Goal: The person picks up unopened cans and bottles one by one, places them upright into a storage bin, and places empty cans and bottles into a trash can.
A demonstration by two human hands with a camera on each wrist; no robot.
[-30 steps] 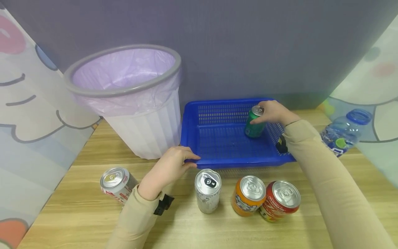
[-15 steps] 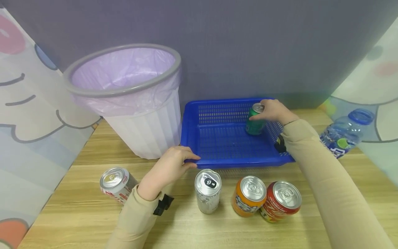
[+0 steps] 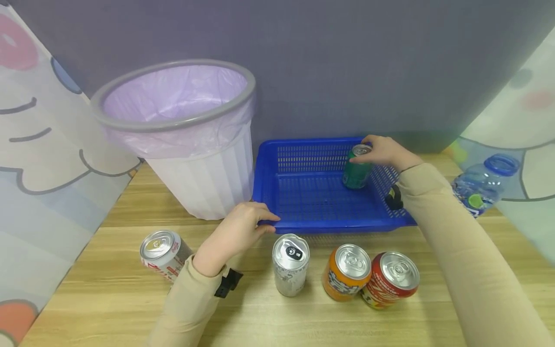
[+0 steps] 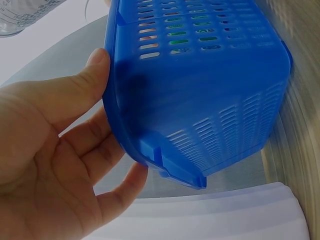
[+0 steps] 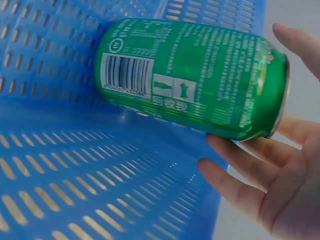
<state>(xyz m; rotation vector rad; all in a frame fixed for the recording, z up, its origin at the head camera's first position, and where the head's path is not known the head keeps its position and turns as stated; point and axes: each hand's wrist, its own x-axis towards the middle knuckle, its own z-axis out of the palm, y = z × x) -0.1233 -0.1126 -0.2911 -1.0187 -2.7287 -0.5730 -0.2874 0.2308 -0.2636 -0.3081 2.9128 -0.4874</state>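
Observation:
My left hand (image 3: 243,222) pinches the front left corner of a blue plastic basket (image 3: 329,225); the left wrist view shows the thumb at its rim and the fingertips against the other side. Inside the basket, toward the back right, a green soda can (image 3: 356,174) stands upright. Around the top of that can is my right hand (image 3: 386,152). In the right wrist view the thumb (image 5: 297,42) is apart from the can, while some fingers lie along its far side with loosely bent joints.
In front of the basket stand a silver can (image 3: 290,277), an orange can (image 3: 338,284) and a red can (image 3: 386,286). A white-red can (image 3: 166,255) is left of my left forearm. A lined white bin (image 3: 212,178) is back left; a blue bottle (image 3: 481,185) leans at right.
My right hand has shifted up slightly at the green can, which has settled a little further back in the basket. The left hand stays at the basket's corner.

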